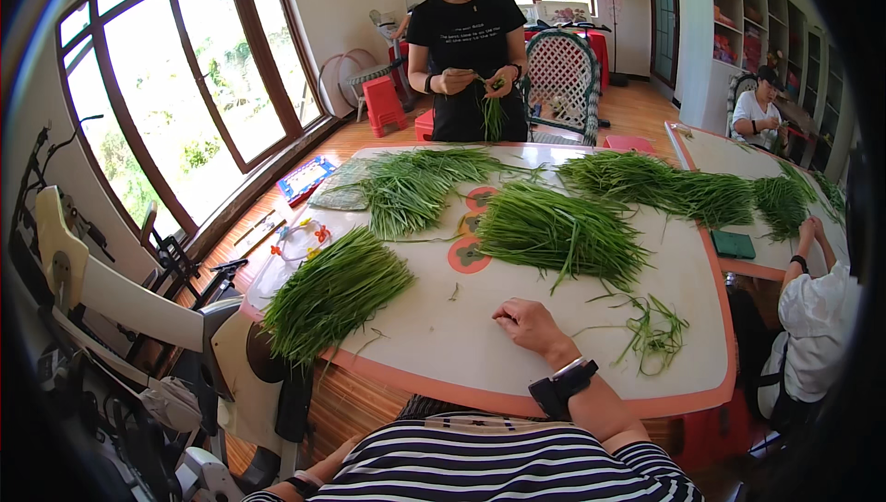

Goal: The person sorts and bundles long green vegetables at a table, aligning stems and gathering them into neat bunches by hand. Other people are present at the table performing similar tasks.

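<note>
My right hand (529,325) rests on the white tabletop (443,343) with its fingers curled in, and nothing shows in it. A black band and a bracelet circle that wrist. Of my left arm only the forearm shows at the lower left; the hand is out of view. To the right of my right hand lies a small tangle of loose green leaves (654,336). Beyond the hand sits a thick pile of long green leaves (564,232) that look like chives. Another bundle (336,294) lies at the table's left edge, its ends overhanging.
More leaf piles (415,187) (657,183) line the far side. Across the table stands a person (467,52) holding a few leaves. Other people sit at a second table (734,156) on the right, where a green case (732,244) lies. Exercise equipment (145,301) stands close on my left.
</note>
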A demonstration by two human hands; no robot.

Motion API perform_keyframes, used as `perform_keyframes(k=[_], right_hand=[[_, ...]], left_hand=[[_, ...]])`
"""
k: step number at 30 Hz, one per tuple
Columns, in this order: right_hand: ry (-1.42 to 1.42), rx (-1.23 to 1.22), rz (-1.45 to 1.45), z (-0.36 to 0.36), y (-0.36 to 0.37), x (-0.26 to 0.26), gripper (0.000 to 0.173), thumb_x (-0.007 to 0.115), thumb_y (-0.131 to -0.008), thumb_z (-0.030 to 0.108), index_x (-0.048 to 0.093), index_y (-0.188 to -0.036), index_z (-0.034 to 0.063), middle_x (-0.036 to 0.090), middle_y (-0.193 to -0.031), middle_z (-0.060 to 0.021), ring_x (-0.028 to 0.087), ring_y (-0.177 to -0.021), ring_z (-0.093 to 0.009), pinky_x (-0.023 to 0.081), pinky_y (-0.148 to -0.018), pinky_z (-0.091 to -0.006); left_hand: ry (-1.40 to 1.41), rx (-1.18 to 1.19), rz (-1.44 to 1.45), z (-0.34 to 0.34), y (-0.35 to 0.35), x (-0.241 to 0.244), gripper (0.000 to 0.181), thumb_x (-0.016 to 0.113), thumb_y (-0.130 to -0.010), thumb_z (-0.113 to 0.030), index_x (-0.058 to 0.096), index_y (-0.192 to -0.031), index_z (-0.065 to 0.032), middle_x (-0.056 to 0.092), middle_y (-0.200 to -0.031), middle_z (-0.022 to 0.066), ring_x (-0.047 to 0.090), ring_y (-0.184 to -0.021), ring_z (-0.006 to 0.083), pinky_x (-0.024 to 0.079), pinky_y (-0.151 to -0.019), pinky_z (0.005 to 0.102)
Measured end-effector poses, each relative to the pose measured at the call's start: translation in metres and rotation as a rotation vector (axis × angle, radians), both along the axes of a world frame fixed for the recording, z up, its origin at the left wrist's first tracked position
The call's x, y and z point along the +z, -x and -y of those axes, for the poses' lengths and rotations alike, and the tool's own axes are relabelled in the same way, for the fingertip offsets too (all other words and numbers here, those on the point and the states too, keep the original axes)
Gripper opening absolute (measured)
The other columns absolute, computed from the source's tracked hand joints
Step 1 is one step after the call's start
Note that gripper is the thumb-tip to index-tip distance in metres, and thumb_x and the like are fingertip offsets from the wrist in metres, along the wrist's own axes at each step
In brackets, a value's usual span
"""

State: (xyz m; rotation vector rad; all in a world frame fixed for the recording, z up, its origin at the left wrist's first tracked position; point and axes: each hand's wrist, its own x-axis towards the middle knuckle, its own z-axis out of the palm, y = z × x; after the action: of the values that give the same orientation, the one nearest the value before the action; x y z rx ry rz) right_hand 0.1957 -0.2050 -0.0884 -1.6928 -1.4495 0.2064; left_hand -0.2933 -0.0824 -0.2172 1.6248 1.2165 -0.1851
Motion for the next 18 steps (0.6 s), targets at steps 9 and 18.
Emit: perform_keyframes(k=[9, 18], right_hand=[[-0.008, -0.003, 0.019, 0.004, 0.0, 0.001, 0.01, 0.062, -0.086, 0.012, 0.068, -0.088, 0.006, 0.067, -0.087, -0.0109, 0.064, -0.08, -0.031, 0.052, -0.071, -0.0378], [0.011, -0.007, 0.036, 0.0, 0.001, -0.004, 0.009, 0.061, -0.086, 0.014, 0.068, -0.09, 0.0085, 0.067, -0.09, -0.0097, 0.064, -0.084, -0.032, 0.052, -0.073, -0.0402]], left_hand=[[-0.089, -0.081, -0.072, -0.002, 0.037, -0.031, 0.035, 0.053, -0.096, -0.014, 0.06, -0.125, 0.0035, 0.067, -0.114, 0.0147, 0.063, -0.105, 0.0223, 0.049, -0.09, 0.0303], [-0.011, 0.055, -0.076, -0.017, 0.009, -0.012, 0.033, 0.053, -0.094, -0.011, 0.062, -0.123, 0.0044, 0.068, -0.112, 0.0147, 0.064, -0.102, 0.0218, 0.049, -0.088, 0.0299]])
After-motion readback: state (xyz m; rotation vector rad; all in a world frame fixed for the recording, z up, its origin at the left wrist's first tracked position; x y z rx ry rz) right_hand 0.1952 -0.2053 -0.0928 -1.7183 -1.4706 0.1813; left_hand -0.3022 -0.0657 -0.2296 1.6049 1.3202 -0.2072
